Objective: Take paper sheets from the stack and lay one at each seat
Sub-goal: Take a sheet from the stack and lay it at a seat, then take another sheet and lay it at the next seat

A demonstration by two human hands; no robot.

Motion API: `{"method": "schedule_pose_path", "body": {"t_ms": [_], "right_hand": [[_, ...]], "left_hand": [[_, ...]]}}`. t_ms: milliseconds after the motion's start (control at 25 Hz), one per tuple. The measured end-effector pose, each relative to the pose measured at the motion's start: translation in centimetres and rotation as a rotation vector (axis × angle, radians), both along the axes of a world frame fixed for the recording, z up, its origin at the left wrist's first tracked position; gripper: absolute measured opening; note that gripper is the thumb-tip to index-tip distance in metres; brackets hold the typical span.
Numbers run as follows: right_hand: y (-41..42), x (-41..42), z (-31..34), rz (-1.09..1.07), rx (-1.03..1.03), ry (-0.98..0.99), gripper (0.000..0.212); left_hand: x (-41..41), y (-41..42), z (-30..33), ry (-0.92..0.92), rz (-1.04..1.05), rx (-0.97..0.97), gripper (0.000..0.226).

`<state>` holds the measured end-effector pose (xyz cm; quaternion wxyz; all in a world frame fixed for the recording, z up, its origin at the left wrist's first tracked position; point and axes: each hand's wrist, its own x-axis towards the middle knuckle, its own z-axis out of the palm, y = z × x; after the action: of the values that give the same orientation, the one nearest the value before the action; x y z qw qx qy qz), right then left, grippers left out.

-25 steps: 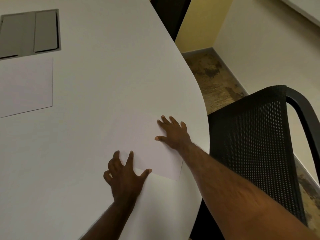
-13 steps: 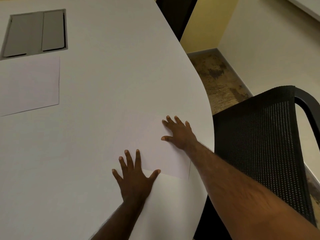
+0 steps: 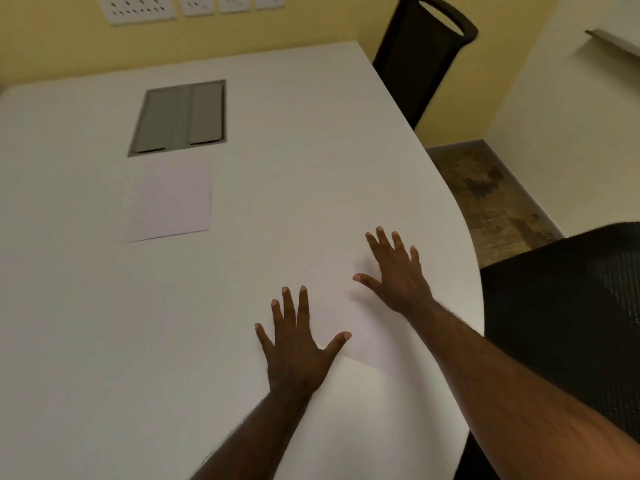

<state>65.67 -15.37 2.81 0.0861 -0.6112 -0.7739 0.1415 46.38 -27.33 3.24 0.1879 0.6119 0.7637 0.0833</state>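
Note:
A white paper sheet (image 3: pixel 341 306) lies flat near the right edge of the white table (image 3: pixel 311 150), in front of a black mesh chair (image 3: pixel 561 306). My left hand (image 3: pixel 298 344) rests flat on the sheet's near left corner, fingers spread. My right hand (image 3: pixel 394 271) lies flat on the sheet's right side, fingers spread too. Neither hand grips anything. The paper stack (image 3: pixel 169 199) sits in the middle of the table, below a grey hatch.
The grey cable hatch (image 3: pixel 180 117) is set into the tabletop. A second black chair (image 3: pixel 420 53) stands at the far right corner. Wall sockets (image 3: pixel 138 8) line the yellow wall. Mottled floor (image 3: pixel 485 188) shows right of the table.
The view has tilted up and to the right, bringing the far wall and second chair into sight. Both hands stay flat on the sheet, their fingers spread wider.

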Motion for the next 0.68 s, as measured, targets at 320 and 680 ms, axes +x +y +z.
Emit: {"method": "schedule_pose_path", "body": {"t_ms": [320, 680], "right_hand": [[-0.4, -13.9, 9.8, 0.074, 0.274, 0.179, 0.077], [-2.7, -30.4, 14.4, 0.013, 0.382, 0.261, 0.072]], "left_hand": [[-15.3, 0.2, 10.0, -0.102, 0.047, 0.412, 0.098], [-34.7, 1.7, 16.0, -0.113, 0.014, 0.552, 0.096]]}}
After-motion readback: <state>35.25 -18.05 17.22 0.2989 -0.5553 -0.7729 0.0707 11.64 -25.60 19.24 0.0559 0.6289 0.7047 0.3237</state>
